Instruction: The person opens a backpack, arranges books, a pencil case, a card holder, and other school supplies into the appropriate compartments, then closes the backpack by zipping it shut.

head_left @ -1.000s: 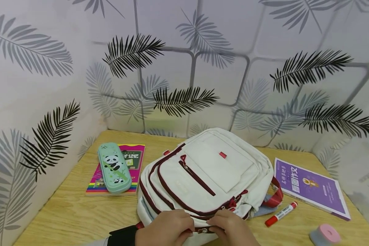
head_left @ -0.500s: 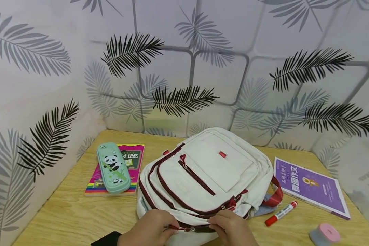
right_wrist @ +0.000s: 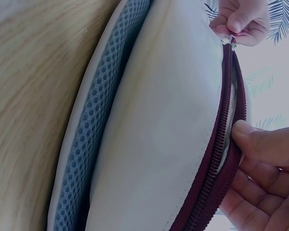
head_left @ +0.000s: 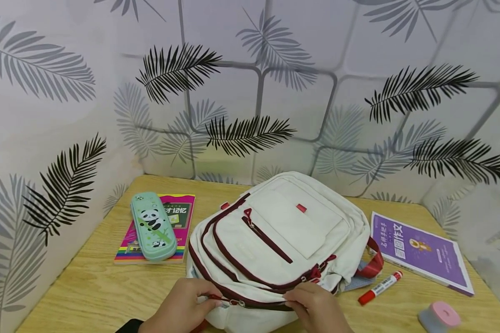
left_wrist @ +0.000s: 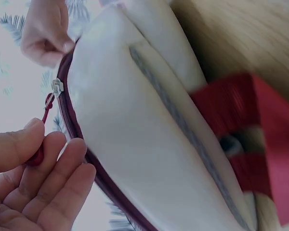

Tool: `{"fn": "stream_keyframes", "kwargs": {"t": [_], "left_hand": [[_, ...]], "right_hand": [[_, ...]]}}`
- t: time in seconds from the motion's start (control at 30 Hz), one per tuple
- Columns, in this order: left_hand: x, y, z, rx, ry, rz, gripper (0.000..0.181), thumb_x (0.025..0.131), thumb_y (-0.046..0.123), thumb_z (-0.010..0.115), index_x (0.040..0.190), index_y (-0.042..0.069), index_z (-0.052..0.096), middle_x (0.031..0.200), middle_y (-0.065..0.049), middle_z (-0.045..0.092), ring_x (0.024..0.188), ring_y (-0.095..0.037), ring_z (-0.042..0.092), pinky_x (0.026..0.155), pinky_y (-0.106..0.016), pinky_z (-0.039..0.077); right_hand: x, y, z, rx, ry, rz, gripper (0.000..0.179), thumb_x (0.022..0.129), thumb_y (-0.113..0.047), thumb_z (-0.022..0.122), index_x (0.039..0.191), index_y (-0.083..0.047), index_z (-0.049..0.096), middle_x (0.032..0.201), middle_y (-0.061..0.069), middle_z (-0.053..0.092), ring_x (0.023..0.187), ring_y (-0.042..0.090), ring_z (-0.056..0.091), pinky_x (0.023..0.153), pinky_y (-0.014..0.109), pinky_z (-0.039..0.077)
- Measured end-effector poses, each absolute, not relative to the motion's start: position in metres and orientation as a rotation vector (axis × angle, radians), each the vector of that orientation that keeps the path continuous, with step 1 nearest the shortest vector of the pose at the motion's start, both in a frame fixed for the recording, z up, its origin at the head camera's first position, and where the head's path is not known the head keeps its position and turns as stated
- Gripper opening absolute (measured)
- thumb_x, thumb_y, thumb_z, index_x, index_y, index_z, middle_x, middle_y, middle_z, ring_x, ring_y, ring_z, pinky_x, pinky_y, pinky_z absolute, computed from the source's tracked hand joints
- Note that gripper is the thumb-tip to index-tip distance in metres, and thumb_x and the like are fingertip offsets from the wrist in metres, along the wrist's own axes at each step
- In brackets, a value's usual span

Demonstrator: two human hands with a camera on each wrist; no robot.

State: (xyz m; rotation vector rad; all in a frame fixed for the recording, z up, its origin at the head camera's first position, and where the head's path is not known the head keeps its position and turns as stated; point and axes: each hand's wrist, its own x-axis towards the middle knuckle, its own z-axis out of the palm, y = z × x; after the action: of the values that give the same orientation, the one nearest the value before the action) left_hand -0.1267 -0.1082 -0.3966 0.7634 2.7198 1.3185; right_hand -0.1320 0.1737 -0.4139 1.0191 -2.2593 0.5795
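Note:
A white backpack [head_left: 291, 226] with dark red zips lies front up on the table. My left hand [head_left: 177, 305] pinches the red cord pull of a zipper [head_left: 236, 303] at the bag's near end; in the left wrist view the cord [left_wrist: 47, 107] runs taut from the metal slider [left_wrist: 57, 86] to thumb and index finger. Over on the right, my right hand [head_left: 314, 305] pinches the dark red edge of the same zip. The right wrist view shows the zip's teeth [right_wrist: 216, 149] parted beside that thumb, with a pale strip between.
A green panda pencil case [head_left: 154, 226] lies on a pink book [head_left: 181, 215] to the left. Right of the bag are a purple book [head_left: 421, 254], a red-and-white marker [head_left: 380, 287] and a pink-topped roll [head_left: 439, 317]. Patterned walls enclose the wooden table [head_left: 91, 286].
My left hand has moved left along the near end of the bag, drawing the zipper slider with it and lengthening the parted zip. The right hand has stayed nearly in place.

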Motion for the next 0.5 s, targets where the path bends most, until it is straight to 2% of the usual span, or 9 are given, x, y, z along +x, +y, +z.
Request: {"fn": "stream_keyframes", "kwargs": {"t": [0.1,0.13,0.33,0.5], "left_hand": [[-0.129,-0.115,-0.398,0.648,2.719,1.330,0.004,0.077,0.021,0.068,0.078,0.017,0.069,0.077,0.012,0.065,0.073,0.000,0.056,0.068,-0.023,0.049],[-0.130,-0.117,-0.399,0.617,2.719,1.337,0.004,0.077,0.020,0.068,0.079,0.017,0.069,0.076,0.012,0.065,0.074,-0.001,0.056,0.069,-0.025,0.049],[-0.133,-0.125,-0.405,0.453,2.688,1.424,0.004,0.075,0.017,0.069,0.079,0.016,0.070,0.078,0.009,0.065,0.076,-0.004,0.056,0.073,-0.029,0.051],[-0.136,-0.130,-0.408,0.434,2.746,1.440,0.004,0.075,0.014,0.069,0.079,0.015,0.070,0.078,0.008,0.065,0.078,-0.006,0.059,0.073,-0.027,0.051]], "right_hand": [[-0.131,0.175,-0.413,1.010,-2.267,0.578,0.024,0.057,-0.002,0.078,0.074,-0.015,0.068,0.072,-0.006,0.060,0.065,0.006,0.056,0.060,0.013,0.043],[-0.131,0.176,-0.413,1.009,-2.268,0.577,0.020,0.060,-0.005,0.077,0.075,-0.015,0.068,0.073,-0.007,0.060,0.065,0.005,0.056,0.061,0.013,0.043],[-0.131,0.178,-0.413,0.996,-2.260,0.567,0.020,0.059,-0.006,0.077,0.075,-0.015,0.068,0.073,-0.008,0.061,0.065,0.004,0.056,0.062,0.014,0.043],[-0.132,0.179,-0.414,1.011,-2.236,0.583,0.010,0.068,-0.011,0.074,0.075,-0.014,0.068,0.072,-0.007,0.061,0.065,0.005,0.057,0.062,0.014,0.044]]}}
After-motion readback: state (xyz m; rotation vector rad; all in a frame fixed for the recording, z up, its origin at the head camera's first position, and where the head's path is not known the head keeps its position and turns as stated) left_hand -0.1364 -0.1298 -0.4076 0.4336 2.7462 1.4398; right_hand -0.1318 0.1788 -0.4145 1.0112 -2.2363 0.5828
